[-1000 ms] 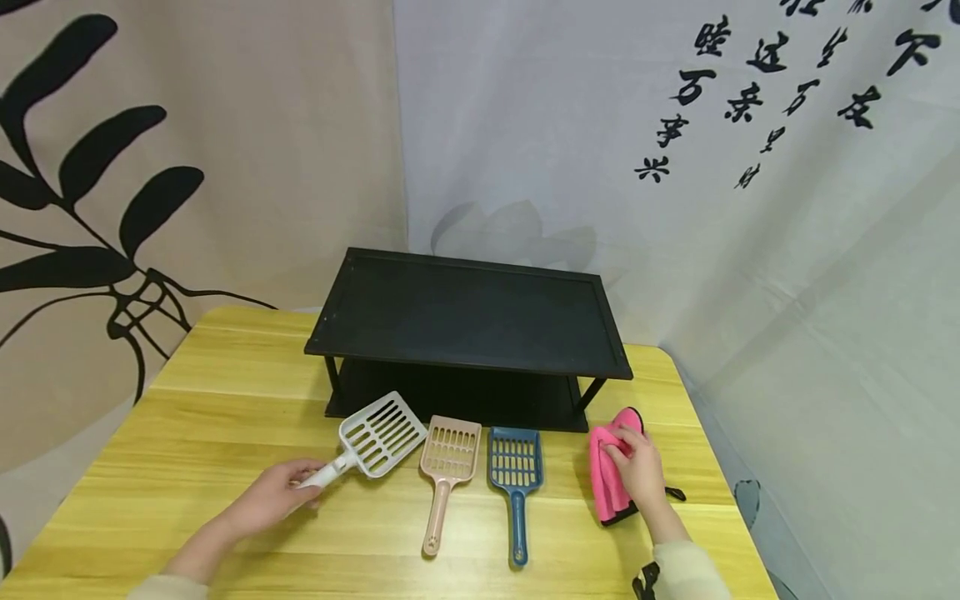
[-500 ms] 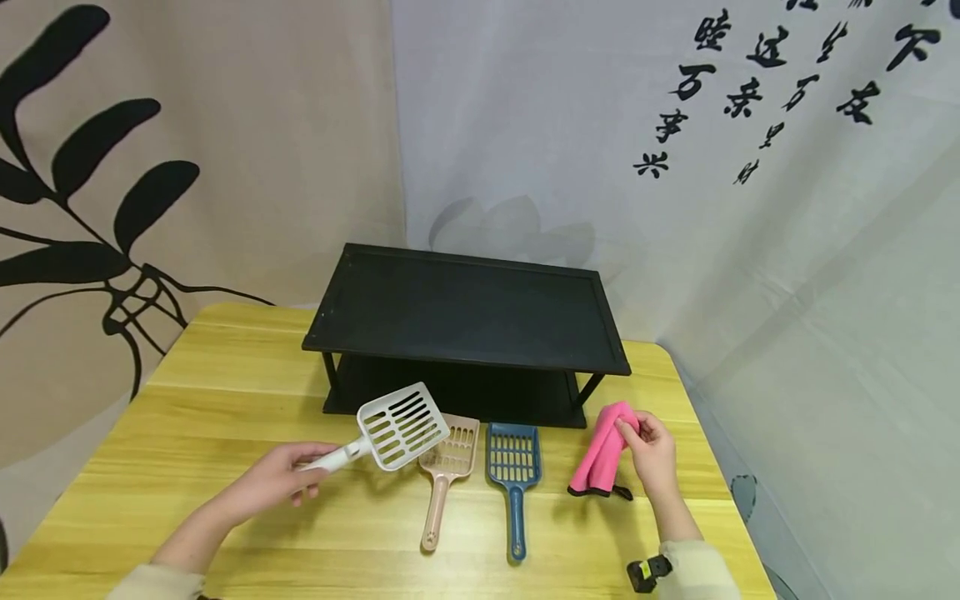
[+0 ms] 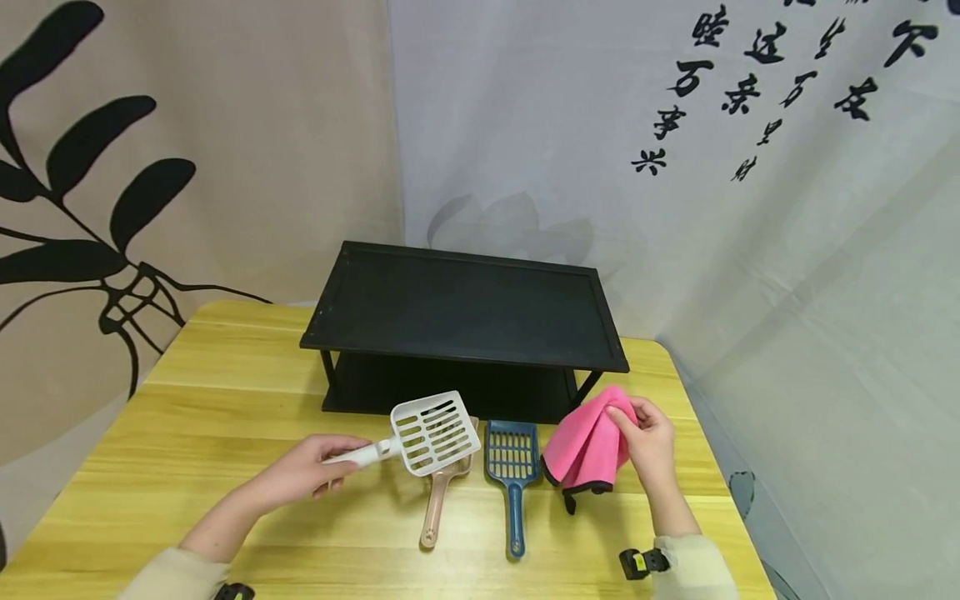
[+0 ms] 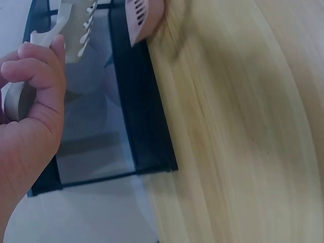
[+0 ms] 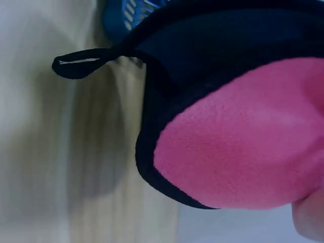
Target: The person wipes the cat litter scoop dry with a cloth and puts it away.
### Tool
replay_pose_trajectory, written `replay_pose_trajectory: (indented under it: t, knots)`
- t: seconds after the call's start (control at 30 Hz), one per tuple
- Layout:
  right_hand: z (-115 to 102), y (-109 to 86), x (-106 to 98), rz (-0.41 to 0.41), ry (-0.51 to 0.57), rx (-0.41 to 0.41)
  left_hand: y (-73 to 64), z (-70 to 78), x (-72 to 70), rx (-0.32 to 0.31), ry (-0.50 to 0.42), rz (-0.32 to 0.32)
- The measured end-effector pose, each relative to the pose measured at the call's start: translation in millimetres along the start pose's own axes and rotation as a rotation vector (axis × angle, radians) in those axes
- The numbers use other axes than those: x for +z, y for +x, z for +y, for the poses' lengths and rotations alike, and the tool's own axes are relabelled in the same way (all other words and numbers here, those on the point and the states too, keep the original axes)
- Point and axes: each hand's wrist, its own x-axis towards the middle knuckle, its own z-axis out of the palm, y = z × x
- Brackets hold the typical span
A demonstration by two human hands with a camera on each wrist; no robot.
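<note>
Raised since 0.5 s ago: white slotted plastic scoop [image 3: 435, 432], gripped by left hand [image 3: 303, 477]; pink black-edged cloth [image 3: 587, 446], pinched by right hand [image 3: 651, 443], before black 2-tier shelf [image 3: 465, 321]. Scoop and cloth not yet touching.

I count three slotted scoops on my feed: one white scoop [image 3: 433, 432], one beige scoop [image 3: 437, 500] and one blue scoop [image 3: 513, 454]. In the left wrist view only two of them show, the white scoop [image 4: 76, 25] and the beige scoop [image 4: 144, 17]; in the right wrist view just a corner of the blue scoop [image 5: 126, 12]. There is one pink cloth [image 3: 585, 446] with a black edge and a single hanging loop [image 5: 81, 65]. I see one black two-tier rack [image 3: 465, 312], so two shelves, and one yellow wooden table [image 3: 225, 392]. Two hands are in view, one left hand [image 3: 303, 475] and one right hand [image 3: 648, 446]. Two wall hangings stand behind.
</note>
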Motion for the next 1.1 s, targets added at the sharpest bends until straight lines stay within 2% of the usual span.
replay_pose_trajectory:
  t: [0.23, 0.43, 0.67, 0.8, 0.9, 1.0, 1.1]
  knots:
    - [-18.0, -2.3, 8.1, -0.058, -0.022, -0.029, 11.8, 7.7, 8.3, 0.032, 0.018, -0.006]
    - [-31.1, -10.0, 22.5, -0.158, -0.028, -0.088, 24.7, 14.3, 17.4, 0.013, 0.04, 0.003]
    - [-41.9, -18.7, 59.9, -0.316, 0.008, -0.135, 41.2, 18.3, 29.5, 0.009, 0.079, 0.003]
    - [-44.4, -26.9, 84.6, -0.403, -0.014, -0.149, 48.3, 19.5, 37.0, 0.021, 0.095, -0.012]
    - [-44.4, -35.2, 102.1, -0.509, -0.1, -0.224, 51.3, 22.0, 42.0, 0.035, 0.091, -0.027]
    - [-41.0, -44.0, 117.8, -0.608, -0.246, -0.36, 53.5, 25.3, 46.7, 0.053, 0.074, -0.049]
    - [-34.3, -52.5, 128.7, -0.605, -0.368, -0.49, 54.6, 28.1, 50.1, 0.057, 0.04, -0.079]
